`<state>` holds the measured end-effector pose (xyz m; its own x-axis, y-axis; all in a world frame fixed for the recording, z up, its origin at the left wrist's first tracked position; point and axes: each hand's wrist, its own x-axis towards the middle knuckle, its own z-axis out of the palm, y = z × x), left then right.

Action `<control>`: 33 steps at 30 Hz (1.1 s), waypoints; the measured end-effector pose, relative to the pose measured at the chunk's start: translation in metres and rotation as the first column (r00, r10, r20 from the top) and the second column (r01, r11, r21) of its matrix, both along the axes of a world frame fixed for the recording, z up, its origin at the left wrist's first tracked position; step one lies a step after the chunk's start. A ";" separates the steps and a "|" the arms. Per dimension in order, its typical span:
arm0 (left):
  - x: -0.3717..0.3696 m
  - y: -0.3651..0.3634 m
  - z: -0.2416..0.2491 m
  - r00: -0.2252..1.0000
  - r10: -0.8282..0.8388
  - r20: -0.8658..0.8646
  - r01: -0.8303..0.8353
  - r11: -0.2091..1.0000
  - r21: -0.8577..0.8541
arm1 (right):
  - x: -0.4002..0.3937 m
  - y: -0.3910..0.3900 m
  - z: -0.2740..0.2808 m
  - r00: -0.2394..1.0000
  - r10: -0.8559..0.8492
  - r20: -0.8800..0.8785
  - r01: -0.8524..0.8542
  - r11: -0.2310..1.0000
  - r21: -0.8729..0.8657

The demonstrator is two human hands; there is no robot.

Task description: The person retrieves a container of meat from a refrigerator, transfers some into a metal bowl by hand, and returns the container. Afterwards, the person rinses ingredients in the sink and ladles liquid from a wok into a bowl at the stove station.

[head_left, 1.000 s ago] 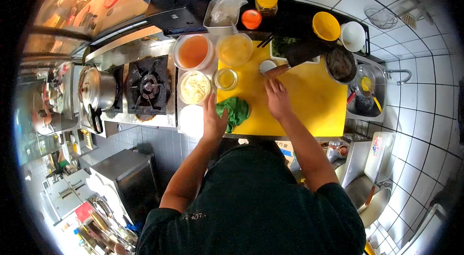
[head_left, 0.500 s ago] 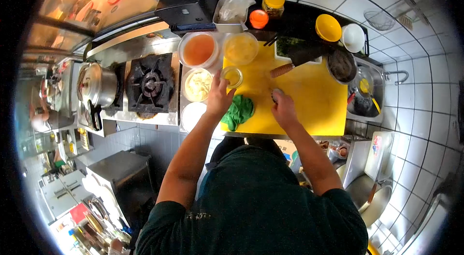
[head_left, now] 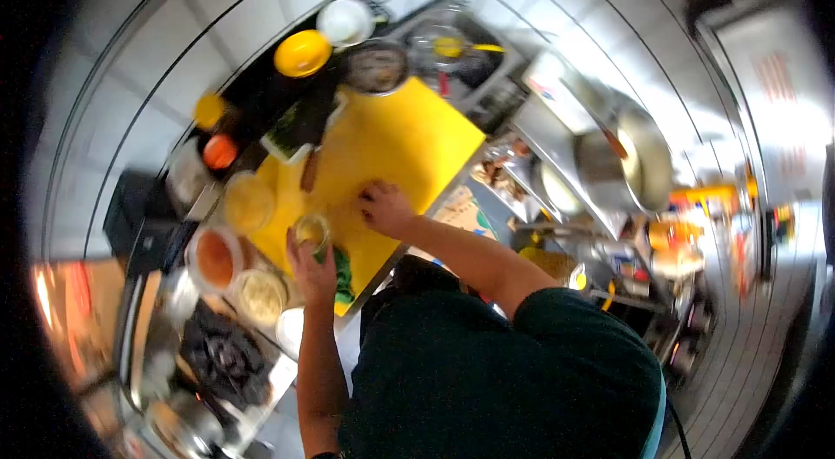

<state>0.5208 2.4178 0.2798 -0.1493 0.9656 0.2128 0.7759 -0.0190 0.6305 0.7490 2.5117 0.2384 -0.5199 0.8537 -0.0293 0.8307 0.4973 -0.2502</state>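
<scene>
My left hand (head_left: 313, 272) is closed around the near side of a small glass bowl (head_left: 311, 229) with something yellowish in it, at the left of the yellow cutting board (head_left: 409, 142). Beside that hand, a green cloth (head_left: 343, 275) lies bunched on the board, partly hidden. My right hand (head_left: 386, 210) rests low over the middle of the board with its fingers curled down; blur hides what is under them. A knife's brown handle (head_left: 310, 170) lies farther back on the board.
Tubs stand at the left: orange liquid (head_left: 215, 259), pale pieces (head_left: 260, 299) and yellowish contents (head_left: 250, 201). The stove burner (head_left: 224, 353) is beyond them. Behind are a yellow bowl (head_left: 303, 54), a white bowl (head_left: 346, 22) and a dark pan (head_left: 376, 67). The sink (head_left: 470, 55) is far right.
The head view has swung to the right and blurred, so the board appears turned. My left hand has gone from touching the glass bowl's edge to gripping it. My right hand stays over the board.
</scene>
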 end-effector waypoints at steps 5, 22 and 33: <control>-0.002 0.007 -0.006 0.973 0.033 0.227 -0.027 0.999 -0.029 | -0.007 -0.009 0.002 0.990 -0.113 -0.090 0.110 0.993 -0.032; 0.038 0.025 -0.004 0.969 0.009 0.247 0.005 0.998 -0.055 | 0.044 -0.011 0.027 0.871 -0.401 -0.284 0.315 0.899 -0.303; 0.253 0.090 0.030 0.720 -0.495 0.487 0.575 0.818 -0.018 | 0.217 0.010 0.150 0.840 0.011 -0.542 -0.048 0.997 -0.054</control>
